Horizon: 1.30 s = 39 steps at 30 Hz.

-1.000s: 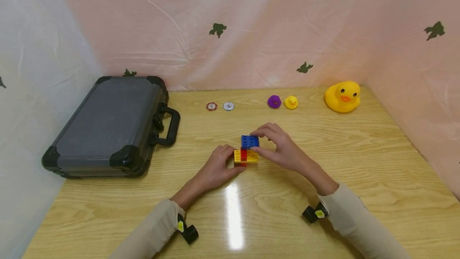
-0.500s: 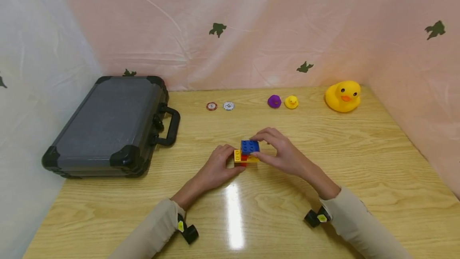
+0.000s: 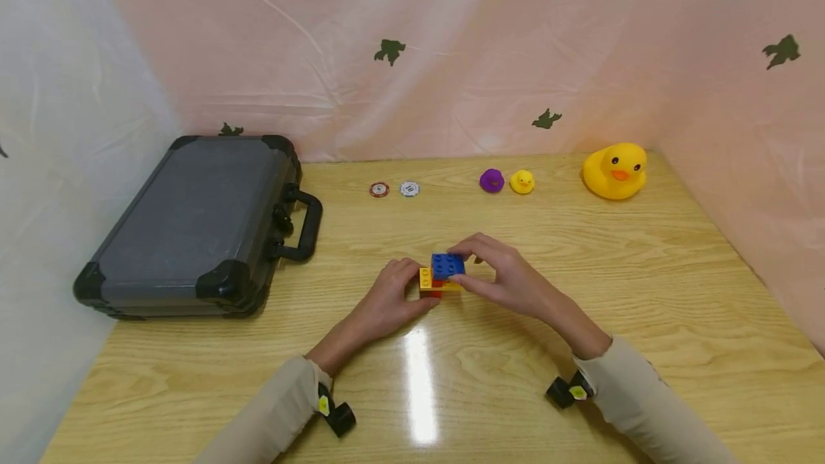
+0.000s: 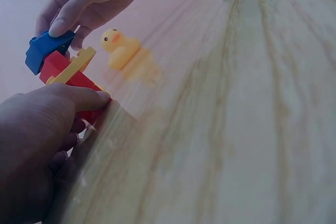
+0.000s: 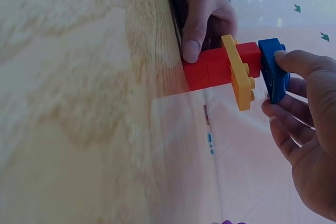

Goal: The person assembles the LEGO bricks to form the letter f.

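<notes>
A small brick stack stands on the wooden table (image 3: 580, 292): red bricks (image 5: 215, 66) at the bottom, a flat yellow plate (image 5: 237, 74), a red brick above it, and a blue brick (image 3: 447, 264) on top. My right hand (image 3: 499, 278) pinches the blue brick (image 5: 273, 72) between thumb and fingers, against the top of the stack. My left hand (image 3: 393, 299) grips the red base of the stack from the left, its thumb (image 5: 191, 40) against the bottom brick. The wrist views show the blue brick (image 4: 44, 51) slightly tilted on the stack.
A dark grey hard case (image 3: 200, 224) with a handle lies at the left. Two poker chips (image 3: 394, 190), a purple duck (image 3: 492, 181), a small yellow duck (image 3: 522, 182) and a big yellow rubber duck (image 3: 615, 170) stand along the back edge. Draped sheets wall the table.
My right hand has lowered the blue brick from just above the stack down onto its top. The left hand has stayed on the base.
</notes>
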Each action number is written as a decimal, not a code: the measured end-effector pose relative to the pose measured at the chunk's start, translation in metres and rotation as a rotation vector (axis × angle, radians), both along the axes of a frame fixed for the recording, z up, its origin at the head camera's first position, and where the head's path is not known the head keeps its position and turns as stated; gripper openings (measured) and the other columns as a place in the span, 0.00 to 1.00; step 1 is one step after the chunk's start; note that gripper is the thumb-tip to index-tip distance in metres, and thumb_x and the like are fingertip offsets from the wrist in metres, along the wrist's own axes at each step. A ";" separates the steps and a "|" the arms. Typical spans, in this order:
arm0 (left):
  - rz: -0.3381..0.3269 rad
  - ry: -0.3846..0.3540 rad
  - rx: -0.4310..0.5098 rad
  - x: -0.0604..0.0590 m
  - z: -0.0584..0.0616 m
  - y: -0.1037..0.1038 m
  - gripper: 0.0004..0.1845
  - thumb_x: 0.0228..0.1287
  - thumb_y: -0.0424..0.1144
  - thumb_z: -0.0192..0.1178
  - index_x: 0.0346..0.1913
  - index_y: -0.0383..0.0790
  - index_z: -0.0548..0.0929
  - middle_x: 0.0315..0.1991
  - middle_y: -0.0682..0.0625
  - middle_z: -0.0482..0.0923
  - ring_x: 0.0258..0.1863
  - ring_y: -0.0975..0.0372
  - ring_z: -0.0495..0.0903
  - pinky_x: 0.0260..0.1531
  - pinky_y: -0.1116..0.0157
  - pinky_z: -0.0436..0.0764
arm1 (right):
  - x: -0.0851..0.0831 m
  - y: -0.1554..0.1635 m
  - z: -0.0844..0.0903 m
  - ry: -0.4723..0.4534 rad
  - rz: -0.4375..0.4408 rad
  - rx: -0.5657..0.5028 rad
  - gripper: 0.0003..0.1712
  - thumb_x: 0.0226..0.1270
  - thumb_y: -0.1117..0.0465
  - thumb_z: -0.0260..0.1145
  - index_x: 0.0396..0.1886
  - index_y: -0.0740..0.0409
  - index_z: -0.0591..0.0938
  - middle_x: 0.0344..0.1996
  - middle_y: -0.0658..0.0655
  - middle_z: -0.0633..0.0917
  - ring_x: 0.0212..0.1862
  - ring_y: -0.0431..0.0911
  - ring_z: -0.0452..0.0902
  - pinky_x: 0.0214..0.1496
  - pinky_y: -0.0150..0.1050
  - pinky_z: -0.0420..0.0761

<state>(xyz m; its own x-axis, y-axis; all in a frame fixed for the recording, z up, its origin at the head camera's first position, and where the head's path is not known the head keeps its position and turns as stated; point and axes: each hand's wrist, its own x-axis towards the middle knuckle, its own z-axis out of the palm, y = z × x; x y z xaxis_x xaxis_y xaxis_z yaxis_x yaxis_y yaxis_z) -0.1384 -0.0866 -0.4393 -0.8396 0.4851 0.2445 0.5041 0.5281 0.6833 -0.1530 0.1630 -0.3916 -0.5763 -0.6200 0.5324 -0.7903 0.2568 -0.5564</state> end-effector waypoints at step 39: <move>-0.002 0.038 0.003 0.000 -0.002 0.001 0.19 0.62 0.41 0.76 0.50 0.37 0.84 0.46 0.50 0.81 0.42 0.58 0.72 0.44 0.58 0.72 | 0.002 -0.001 0.009 0.071 -0.022 0.149 0.23 0.63 0.66 0.76 0.56 0.64 0.81 0.50 0.56 0.81 0.48 0.47 0.78 0.48 0.50 0.84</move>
